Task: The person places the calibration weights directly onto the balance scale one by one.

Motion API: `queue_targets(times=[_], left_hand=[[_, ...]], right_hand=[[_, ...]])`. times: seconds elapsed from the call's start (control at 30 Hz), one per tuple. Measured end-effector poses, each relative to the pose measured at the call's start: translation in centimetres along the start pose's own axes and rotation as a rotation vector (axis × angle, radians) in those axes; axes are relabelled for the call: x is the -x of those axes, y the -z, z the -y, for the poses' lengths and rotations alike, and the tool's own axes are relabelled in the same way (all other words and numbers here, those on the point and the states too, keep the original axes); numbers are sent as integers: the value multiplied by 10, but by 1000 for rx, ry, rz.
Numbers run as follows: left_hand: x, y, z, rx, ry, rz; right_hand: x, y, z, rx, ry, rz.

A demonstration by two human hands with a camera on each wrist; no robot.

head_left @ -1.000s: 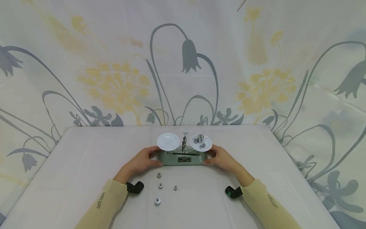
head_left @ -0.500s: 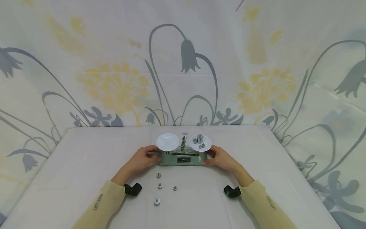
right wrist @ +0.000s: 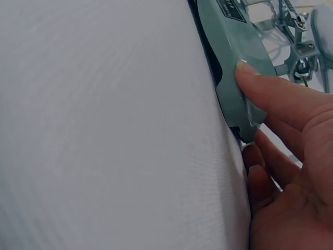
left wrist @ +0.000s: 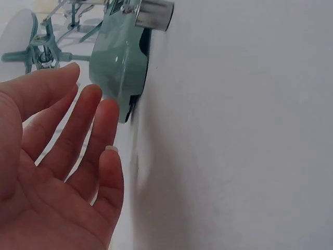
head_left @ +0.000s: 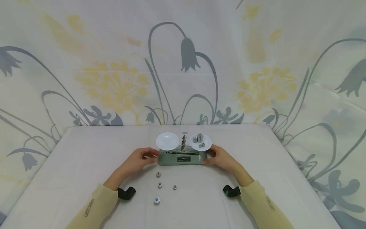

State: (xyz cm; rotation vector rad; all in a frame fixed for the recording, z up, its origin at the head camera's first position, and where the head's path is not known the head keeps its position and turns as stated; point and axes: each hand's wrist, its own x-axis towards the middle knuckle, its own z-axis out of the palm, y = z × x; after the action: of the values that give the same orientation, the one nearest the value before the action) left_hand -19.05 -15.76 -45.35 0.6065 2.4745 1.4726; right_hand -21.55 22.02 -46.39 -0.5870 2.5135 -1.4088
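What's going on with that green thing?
A person is handling a green balance scale. The right hand grips one end of its base, and the left hand is loosely open beside the other end. Four metal weights sit in the pan nearer the right hand. Four more weights stand on the white table in front.

"Let's Slim" on both sleeves (head_left: pixel 98 203)

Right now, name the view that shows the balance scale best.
The head view: it frames nearly the whole balance scale, both pans and the base. The left wrist view catches one end and part of a pan; the right wrist view, the other end, part of a pan and part of the nameplate.
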Motion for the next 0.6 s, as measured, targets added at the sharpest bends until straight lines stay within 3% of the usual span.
queue_targets(times=[0.3,0.6], left_hand=[[14,-5,-2,-23,-27,136],[19,-11,-2,-90,-59,201]], right_hand=[[0,-1,-5,-19,-5,-5],[12,2,30,-23,5,8]])
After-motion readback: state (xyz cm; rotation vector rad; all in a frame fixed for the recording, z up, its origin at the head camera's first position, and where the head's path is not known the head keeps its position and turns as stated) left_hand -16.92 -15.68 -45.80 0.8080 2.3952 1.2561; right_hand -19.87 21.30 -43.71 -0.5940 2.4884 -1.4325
